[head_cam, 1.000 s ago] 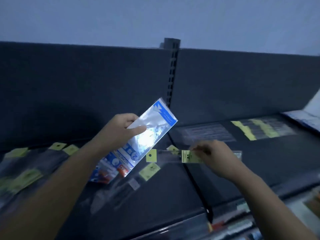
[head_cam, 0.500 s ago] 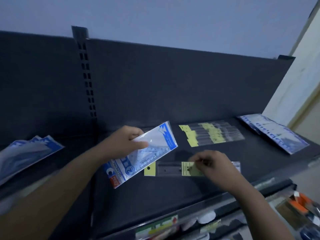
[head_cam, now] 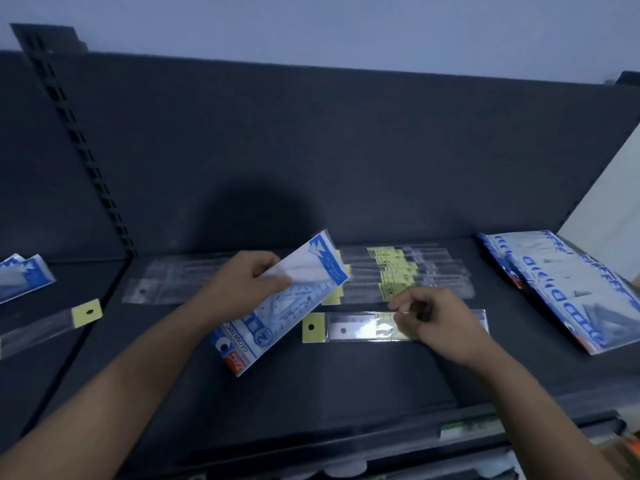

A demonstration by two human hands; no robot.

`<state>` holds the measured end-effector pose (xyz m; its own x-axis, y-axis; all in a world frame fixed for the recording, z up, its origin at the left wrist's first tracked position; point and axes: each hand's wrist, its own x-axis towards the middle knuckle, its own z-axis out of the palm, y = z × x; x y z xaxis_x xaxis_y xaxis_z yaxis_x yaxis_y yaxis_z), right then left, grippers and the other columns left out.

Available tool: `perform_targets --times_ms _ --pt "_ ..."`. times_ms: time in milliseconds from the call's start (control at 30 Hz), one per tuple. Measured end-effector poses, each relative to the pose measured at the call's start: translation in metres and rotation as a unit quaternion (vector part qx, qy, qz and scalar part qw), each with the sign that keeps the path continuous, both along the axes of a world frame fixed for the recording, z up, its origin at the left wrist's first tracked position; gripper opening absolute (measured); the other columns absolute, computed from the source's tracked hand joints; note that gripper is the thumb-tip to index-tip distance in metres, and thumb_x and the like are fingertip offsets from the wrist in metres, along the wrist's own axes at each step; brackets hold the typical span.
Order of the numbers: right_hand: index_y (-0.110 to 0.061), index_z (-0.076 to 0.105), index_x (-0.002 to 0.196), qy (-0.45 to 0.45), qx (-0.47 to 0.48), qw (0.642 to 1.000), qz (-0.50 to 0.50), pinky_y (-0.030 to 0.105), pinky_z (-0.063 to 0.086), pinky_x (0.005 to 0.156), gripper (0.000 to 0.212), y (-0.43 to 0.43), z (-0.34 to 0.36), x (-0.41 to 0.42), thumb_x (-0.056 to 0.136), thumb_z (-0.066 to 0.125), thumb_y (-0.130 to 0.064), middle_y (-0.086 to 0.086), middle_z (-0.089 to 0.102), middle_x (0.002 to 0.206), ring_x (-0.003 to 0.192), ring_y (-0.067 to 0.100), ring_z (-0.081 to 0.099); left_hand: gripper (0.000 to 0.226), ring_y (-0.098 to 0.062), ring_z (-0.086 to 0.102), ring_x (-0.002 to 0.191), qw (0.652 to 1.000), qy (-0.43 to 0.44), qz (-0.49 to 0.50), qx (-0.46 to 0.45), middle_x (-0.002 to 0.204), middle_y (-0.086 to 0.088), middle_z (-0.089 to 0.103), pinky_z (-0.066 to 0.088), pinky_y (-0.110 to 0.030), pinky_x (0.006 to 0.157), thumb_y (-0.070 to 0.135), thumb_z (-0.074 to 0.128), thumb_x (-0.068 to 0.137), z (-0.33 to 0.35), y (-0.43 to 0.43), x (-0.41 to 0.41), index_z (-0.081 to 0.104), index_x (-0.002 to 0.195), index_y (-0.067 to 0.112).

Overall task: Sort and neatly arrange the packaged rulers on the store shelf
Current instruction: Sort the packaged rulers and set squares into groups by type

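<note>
Dark shelf (head_cam: 311,393); blue pack (head_cam: 284,306) in left hand (head_cam: 239,282), ruler (head_cam: 360,328) in right hand (head_cam: 440,323)

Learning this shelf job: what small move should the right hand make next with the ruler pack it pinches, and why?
Probably slide the ruler pack rearward to join the row of yellow-tagged rulers: the right hand pinches it, it lies flat in front of that row, while the left hand holds a blue set.
</note>
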<state>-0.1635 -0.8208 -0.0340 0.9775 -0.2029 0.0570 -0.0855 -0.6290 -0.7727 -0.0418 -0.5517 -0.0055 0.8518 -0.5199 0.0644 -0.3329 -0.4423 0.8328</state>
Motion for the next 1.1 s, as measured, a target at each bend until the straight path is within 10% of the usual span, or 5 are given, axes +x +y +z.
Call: perform_targets --times_ms 300,667,900,1100 --pt "-0.027 0.067 0.082 -0.033 -0.008 0.999 0.0 0.006 0.04 0.059 0.023 -0.027 -0.006 0.052 0.081 0.071 -0.005 -0.016 0.06 0.081 0.064 0.0 0.051 0.009 -0.028 0.069 0.08 0.999 -0.018 -0.039 0.002 0.079 -0.005 0.072 0.053 -0.046 0.075 0.022 0.067 0.088 0.003 -0.043 0.035 0.069 0.082 0.016" --pt "-0.019 0.057 0.124 -0.061 0.339 0.938 0.05 0.025 0.054 0.076 0.056 -0.115 0.04 0.004 0.073 0.068 0.001 0.01 0.069 0.102 0.09 0.019 0.066 0.01 -0.009 0.069 0.072 0.975 0.037 -0.218 0.025 0.081 0.001 0.075 0.051 -0.023 0.066 0.027 0.072 0.085 0.026 -0.19 0.003 0.07 0.088 0.018" --pt "-0.021 0.057 0.117 -0.032 0.217 0.976 -0.006 0.042 0.057 0.082 0.054 -0.255 0.031 -0.065 0.074 0.073 0.007 0.017 0.071 0.1 0.088 0.028 0.069 0.016 -0.01 0.069 0.077 0.972 0.028 -0.228 0.047 0.087 0.0 0.076 0.054 -0.032 0.075 0.026 0.074 0.084 0.016 -0.339 -0.067 0.069 0.094 0.015" --pt "-0.043 0.045 0.127 -0.033 0.075 0.996 0.027 0.014 0.05 0.084 0.077 -0.361 0.007 -0.11 0.069 0.083 -0.01 -0.022 0.05 0.123 0.104 -0.008 0.053 0.023 0.006 0.061 0.07 0.976 0.019 -0.194 0.098 0.086 0.008 0.072 0.046 -0.017 0.07 0.035 0.077 0.08 -0.008 -0.441 -0.121 0.067 0.097 0.025"
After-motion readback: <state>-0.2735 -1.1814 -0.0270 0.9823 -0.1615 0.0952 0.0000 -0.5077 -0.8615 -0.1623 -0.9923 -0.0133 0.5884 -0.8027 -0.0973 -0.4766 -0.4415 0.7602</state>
